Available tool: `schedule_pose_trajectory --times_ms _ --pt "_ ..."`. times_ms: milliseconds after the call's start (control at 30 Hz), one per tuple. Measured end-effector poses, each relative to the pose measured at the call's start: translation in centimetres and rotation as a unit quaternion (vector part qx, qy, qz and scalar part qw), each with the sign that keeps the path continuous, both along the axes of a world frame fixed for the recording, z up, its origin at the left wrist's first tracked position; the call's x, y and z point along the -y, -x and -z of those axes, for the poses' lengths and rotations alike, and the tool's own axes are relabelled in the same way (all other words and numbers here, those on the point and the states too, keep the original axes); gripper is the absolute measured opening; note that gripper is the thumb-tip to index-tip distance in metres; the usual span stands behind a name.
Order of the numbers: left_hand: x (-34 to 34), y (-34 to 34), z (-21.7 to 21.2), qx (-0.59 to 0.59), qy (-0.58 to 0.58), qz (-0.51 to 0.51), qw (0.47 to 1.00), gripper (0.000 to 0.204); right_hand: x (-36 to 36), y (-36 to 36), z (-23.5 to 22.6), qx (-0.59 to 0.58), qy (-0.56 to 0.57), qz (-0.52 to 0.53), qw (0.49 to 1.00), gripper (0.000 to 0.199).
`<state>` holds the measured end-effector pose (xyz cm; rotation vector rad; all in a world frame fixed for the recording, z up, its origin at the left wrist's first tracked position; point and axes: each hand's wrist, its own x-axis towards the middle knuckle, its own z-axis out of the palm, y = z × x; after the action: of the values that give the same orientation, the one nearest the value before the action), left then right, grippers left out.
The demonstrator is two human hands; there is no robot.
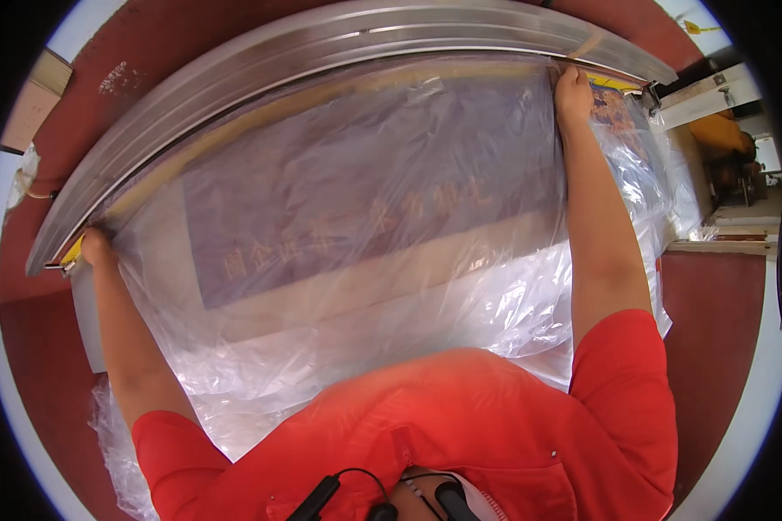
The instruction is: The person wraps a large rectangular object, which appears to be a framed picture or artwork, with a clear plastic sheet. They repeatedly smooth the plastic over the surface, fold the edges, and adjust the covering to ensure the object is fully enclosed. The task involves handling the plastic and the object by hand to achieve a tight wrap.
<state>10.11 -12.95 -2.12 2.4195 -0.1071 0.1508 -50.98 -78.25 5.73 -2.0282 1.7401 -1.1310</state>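
Clear plastic film [426, 286], crinkled and glossy, is draped over a wide flat panel [356, 200] with a dark purple face and a pale border. In the head view, the only one, the panel lies across the table, its long axis running left to right and bowed by the lens, with a long metal rail [321, 43] along its far edge. The left hand [96, 247] is closed on the film at the far left corner, beside the rail's end. The right hand [572, 91] pinches the film at the far right corner, just under the rail. Both arms are stretched wide apart. The film looks light, limp and slippery, likely to tear if dragged over a sharp corner; the edges near the corners seem the surest hold. The panel beneath looks stiff. Loose film bunches toward the person's red shirt [460, 425].
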Motion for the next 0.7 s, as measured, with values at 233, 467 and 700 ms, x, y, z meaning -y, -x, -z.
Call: schedule_pose_trajectory --times_ms 233,467,700 --pt "4.6 3.6 -1.8 -0.008 -0.044 -0.110 0.993 0.037 -0.4 1.0 -1.0 -0.018 -0.048 -0.040 0.998 0.048" --pt "2.2 2.7 -4.3 -0.017 0.126 0.003 0.992 0.032 0.5 1.5 -1.8 0.026 -0.145 -0.242 0.959 0.048" --pt "-13.8 1.8 -9.2 0.215 -0.337 -0.003 0.917 0.031 -12.1 -2.7 -4.3 0.133 -0.273 -0.409 0.861 0.024"
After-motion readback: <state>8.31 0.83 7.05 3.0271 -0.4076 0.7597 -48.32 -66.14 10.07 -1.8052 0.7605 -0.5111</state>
